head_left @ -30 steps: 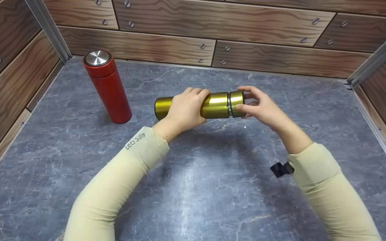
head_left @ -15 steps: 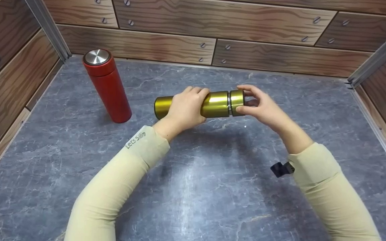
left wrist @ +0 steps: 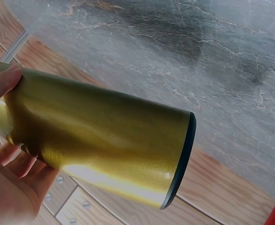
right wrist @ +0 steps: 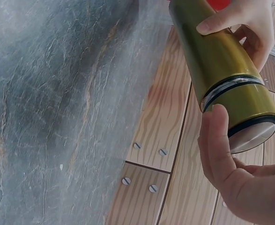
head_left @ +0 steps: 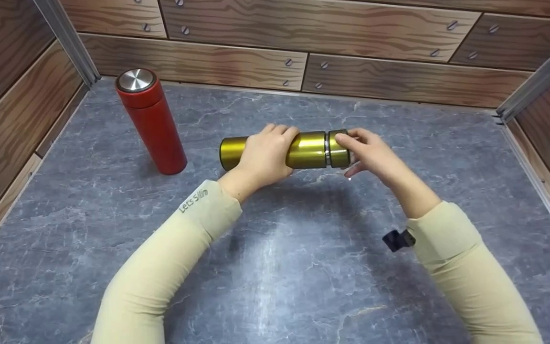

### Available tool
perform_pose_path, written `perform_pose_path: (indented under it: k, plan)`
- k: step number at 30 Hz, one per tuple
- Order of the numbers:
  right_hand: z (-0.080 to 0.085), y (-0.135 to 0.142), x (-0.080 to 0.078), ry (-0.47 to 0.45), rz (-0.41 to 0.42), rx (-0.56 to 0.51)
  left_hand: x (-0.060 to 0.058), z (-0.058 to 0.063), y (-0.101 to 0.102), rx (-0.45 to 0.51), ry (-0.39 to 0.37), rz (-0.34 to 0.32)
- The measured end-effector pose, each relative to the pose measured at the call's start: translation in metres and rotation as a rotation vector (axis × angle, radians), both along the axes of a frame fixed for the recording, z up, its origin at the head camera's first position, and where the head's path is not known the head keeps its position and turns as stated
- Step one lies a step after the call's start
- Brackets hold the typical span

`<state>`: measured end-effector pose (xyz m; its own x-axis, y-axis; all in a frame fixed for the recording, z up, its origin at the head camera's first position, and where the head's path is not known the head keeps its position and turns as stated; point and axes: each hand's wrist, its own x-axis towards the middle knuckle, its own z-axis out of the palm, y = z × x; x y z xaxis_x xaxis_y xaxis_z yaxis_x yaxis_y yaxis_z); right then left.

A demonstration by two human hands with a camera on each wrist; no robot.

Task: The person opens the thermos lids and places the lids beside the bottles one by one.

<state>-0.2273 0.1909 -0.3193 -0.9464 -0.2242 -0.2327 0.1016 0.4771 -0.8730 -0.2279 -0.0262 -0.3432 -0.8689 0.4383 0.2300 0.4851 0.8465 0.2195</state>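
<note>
A gold-green thermos (head_left: 309, 150) lies level above the table, its black-rimmed base pointing left. My left hand (head_left: 268, 155) grips it round the middle, thumb on one side and fingers on the other in the left wrist view. At its right end is the thermos cap (head_left: 339, 151), parted from the body by a narrow silver and black band (right wrist: 231, 86). My right hand (head_left: 375, 153) holds this cap, thumb on its upper side and fingers round the far and lower sides. The right wrist view shows the cap's flat metal end (right wrist: 254, 137).
A red thermos (head_left: 153, 129) with a silver-topped lid stands upright at the left. Wood-patterned walls (head_left: 237, 59) with metal corner strips enclose the grey marbled table (head_left: 275, 267). A black clip-like piece (head_left: 396, 240) sits at the right sleeve's cuff.
My right hand has turned round the cap: its thumb went from the cap's lower near side to the upper side, and its fingers swung down behind. The left hand keeps its grip.
</note>
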Motion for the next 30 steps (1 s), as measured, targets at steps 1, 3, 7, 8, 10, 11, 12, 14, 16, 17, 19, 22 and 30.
perform_pose_path:
  k: [1, 3, 7, 8, 10, 11, 12, 14, 16, 17, 19, 22, 30]
  plan:
    - [0.001, 0.0, 0.0, 0.016, 0.007, -0.004, 0.0, 0.0, 0.0, 0.003, -0.004, 0.002]
    - [0.002, 0.001, 0.0, 0.053, 0.014, -0.008, -0.001, 0.001, -0.001, 0.008, -0.018, 0.008]
    - [0.004, 0.003, 0.001, 0.111, 0.018, -0.007, -0.002, 0.002, -0.003, 0.016, -0.047, 0.031]
    - [0.004, 0.004, 0.001, 0.114, 0.017, -0.011, -0.002, 0.002, -0.003, 0.015, -0.052, 0.034]
    - [0.004, 0.005, 0.001, 0.116, 0.013, -0.024, -0.002, 0.003, -0.003, 0.016, -0.057, 0.036]
    - [0.004, 0.006, 0.001, 0.116, 0.01, -0.033, -0.002, 0.004, -0.003, 0.017, -0.059, 0.036]
    - [0.005, 0.007, 0.002, 0.114, 0.007, -0.047, -0.002, 0.004, -0.003, 0.017, -0.061, 0.035]
    - [0.005, 0.01, 0.002, 0.109, 0.006, -0.074, -0.002, 0.005, -0.003, 0.017, -0.062, 0.034]
    - [0.006, 0.013, 0.003, 0.096, 0.011, -0.108, -0.002, 0.006, -0.003, 0.017, -0.062, 0.035]
    - [0.006, 0.015, 0.004, 0.084, 0.015, -0.128, -0.002, 0.006, -0.003, 0.017, -0.061, 0.035]
    - [0.007, 0.019, 0.006, 0.058, 0.027, -0.155, -0.002, 0.006, -0.004, 0.021, -0.058, 0.038]
    - [0.008, 0.025, 0.008, 0.027, 0.048, -0.177, -0.003, 0.006, -0.004, 0.03, -0.054, 0.044]
    - [0.002, 0.036, 0.014, 0.113, 0.162, -0.141, -0.004, 0.008, -0.005, 0.042, -0.064, 0.062]
